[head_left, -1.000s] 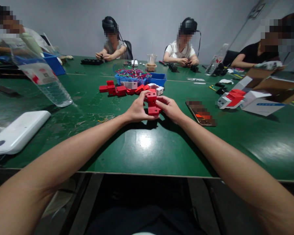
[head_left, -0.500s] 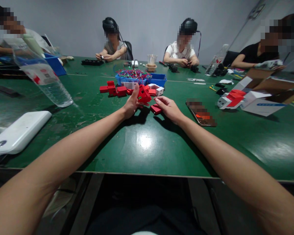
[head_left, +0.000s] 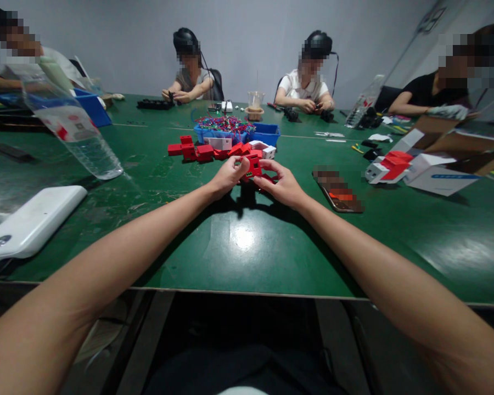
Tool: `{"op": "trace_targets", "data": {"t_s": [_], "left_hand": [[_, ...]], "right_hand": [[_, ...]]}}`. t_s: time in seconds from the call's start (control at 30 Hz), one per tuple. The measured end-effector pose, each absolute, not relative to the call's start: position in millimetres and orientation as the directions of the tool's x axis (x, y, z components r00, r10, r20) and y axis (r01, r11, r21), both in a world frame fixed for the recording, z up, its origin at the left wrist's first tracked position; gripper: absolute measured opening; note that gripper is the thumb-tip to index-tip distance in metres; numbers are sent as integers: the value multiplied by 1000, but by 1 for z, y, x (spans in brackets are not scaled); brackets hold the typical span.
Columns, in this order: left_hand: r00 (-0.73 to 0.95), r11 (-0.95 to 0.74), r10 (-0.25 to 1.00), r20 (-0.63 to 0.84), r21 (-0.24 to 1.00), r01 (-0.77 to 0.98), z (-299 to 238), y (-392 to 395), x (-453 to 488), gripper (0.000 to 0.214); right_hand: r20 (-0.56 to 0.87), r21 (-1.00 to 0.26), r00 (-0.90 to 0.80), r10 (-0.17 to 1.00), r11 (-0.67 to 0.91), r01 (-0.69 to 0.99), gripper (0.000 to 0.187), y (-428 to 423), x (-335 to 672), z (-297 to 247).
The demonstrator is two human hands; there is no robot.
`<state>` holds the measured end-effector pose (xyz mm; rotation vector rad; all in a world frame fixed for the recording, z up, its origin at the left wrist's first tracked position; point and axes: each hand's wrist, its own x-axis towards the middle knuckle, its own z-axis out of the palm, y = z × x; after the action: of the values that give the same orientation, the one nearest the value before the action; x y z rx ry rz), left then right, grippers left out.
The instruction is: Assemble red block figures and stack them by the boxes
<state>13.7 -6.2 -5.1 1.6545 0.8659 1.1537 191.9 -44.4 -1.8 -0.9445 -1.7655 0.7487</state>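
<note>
A small red plastic housing (head_left: 253, 164) with dark openings is held up off the table between my two hands. My left hand (head_left: 227, 178) pinches it from the left, with the thumb on its near side. From the right, my right hand (head_left: 284, 186) has its thumb and fingers closed around the housing's edge. A bit of red shows low between the right thumb and fingers, but I cannot tell whether it is a separate piece. Just beyond my hands lies a row of red blocks (head_left: 205, 153) with white housings (head_left: 263, 149) among them.
Behind the row stand a blue bin of coloured wires (head_left: 226, 129) and another blue bin (head_left: 267, 133). A phone (head_left: 338, 190) and an open carton (head_left: 444, 173) lie right; a water bottle (head_left: 80, 134) and a white device (head_left: 35, 222) are left. Several people sit around the table.
My left hand has turned the red housing and brought it lower and right. My right fingers have moved onto it; the separate red piece they held is now mostly hidden.
</note>
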Motion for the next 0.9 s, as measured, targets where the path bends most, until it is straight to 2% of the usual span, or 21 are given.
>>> {"op": "trace_targets", "data": {"t_s": [0.17,0.37,0.47,0.6,0.73,0.9], "left_hand": [[260,-336,915,308,939,68,-1,-10,12,97],[304,-344,894,329,939,-3,1,-15,14,78],[251,-401,892,376,914,56,-3,-15,13,87],[254,-602,794,553,774,197,-7,-11,10,98],[311,-749,663,681,607,266,-8,-8,7,103],[388,-786,617,685,554,273,-6,-13,8,106]], "right_hand": [[473,-795,-255,843,534,289,51,-44,192,-3],[491,-770,-291,822,565,296,50,-40,195,-5],[514,-736,-327,793,603,307,54,-38,197,-7],[502,-737,-371,781,611,288,62,-36,198,-11],[481,-748,-378,791,595,294,67,-34,199,-15],[461,-745,-380,802,582,326,72,-32,200,-16]]}}
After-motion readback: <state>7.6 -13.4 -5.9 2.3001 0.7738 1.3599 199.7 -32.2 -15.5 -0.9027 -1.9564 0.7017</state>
